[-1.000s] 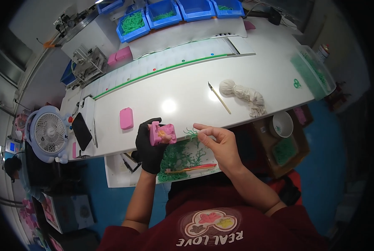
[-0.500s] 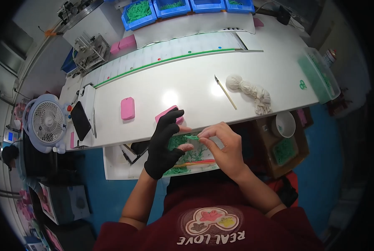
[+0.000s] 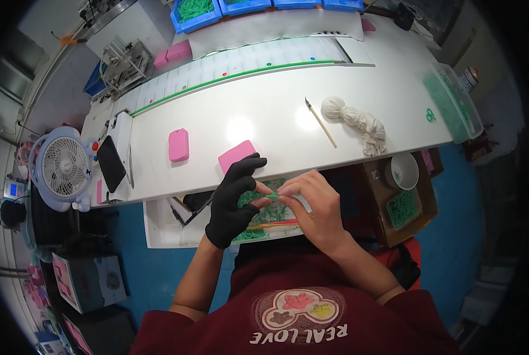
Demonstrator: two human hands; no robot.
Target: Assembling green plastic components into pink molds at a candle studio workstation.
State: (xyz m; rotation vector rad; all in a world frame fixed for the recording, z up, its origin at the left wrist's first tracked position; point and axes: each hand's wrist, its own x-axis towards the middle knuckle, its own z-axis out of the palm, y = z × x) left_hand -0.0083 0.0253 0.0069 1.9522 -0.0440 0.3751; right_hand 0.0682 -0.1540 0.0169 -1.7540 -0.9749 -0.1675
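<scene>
In front of me, over an open white drawer (image 3: 161, 236), both hands meet at a small green rubbery piece (image 3: 272, 196). My right hand (image 3: 319, 212) is bare and pinches its right end between thumb and fingertips. My left hand (image 3: 232, 204) wears a black glove with bare thumb and index tips, which close on the piece's left end. The fingers partly hide its exact shape. Beneath the hands, the drawer holds loose green pieces (image 3: 249, 235). A pink block (image 3: 236, 155) lies on the table just beyond my gloved hand.
On the white table (image 3: 205, 106) lie another pink block (image 3: 179, 145), a craft knife (image 3: 322, 123), a twisted cloth (image 3: 359, 123) and a dark tablet (image 3: 111, 164). A fan (image 3: 64, 168) stands left. Blue bins (image 3: 196, 15) line the back. A clear tub (image 3: 450, 106) sits right; a carton (image 3: 368, 201) below.
My left thumb and index finger have come together onto the green piece; they were apart before. My right hand keeps its pinch. The view has shifted slightly.
</scene>
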